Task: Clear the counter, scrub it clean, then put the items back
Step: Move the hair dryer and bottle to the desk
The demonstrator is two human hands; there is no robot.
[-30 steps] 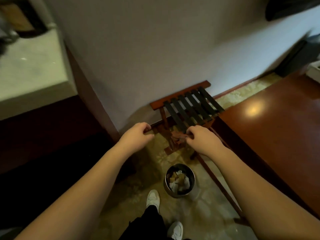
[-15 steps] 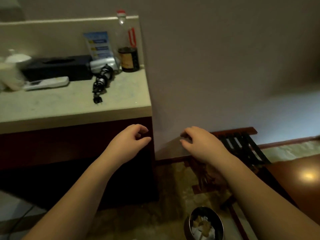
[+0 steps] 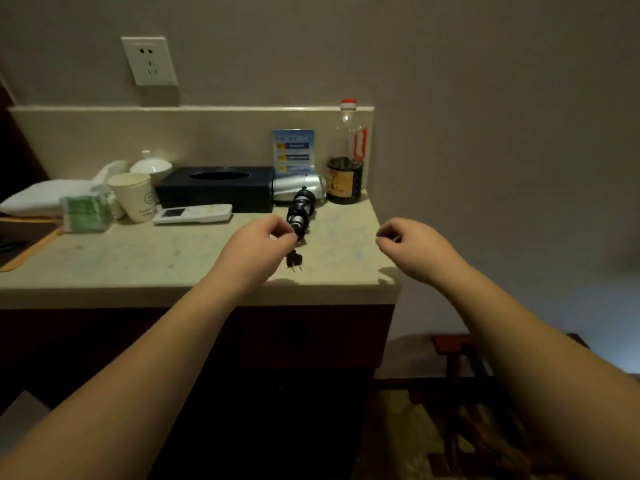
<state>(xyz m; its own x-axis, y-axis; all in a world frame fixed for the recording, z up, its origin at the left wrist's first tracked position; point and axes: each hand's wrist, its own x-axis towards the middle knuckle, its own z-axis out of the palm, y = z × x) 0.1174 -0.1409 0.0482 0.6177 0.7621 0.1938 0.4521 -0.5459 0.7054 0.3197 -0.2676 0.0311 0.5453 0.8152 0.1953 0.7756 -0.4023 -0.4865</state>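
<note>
The pale stone counter point(image 3: 138, 258) holds a black tissue box point(image 3: 214, 188), a white remote point(image 3: 194, 213), a paper cup point(image 3: 133, 195), a green packet point(image 3: 83, 213), a white lidded bowl point(image 3: 151, 166), a blue card point(image 3: 293, 150) and a dark sauce bottle point(image 3: 345, 168). A silver hair dryer point(image 3: 298, 188) lies there too, with its coiled black cord point(image 3: 299, 209) and plug point(image 3: 294, 261). My left hand point(image 3: 256, 244) hovers with curled fingers just in front of the cord. My right hand point(image 3: 412, 247) is curled at the counter's right edge. Nothing shows in either hand.
A white folded cloth point(image 3: 45, 195) lies at the far left beside a wooden tray edge point(image 3: 27, 244). A wall socket point(image 3: 149, 61) sits above the backsplash. A dark cabinet stands under the counter, and a wooden luggage rack point(image 3: 467, 368) stands on the floor to the right.
The view has swung up from the floor, bin and luggage rack to the counter. Both hands have risen from the rack to counter height, fingers still curled.
</note>
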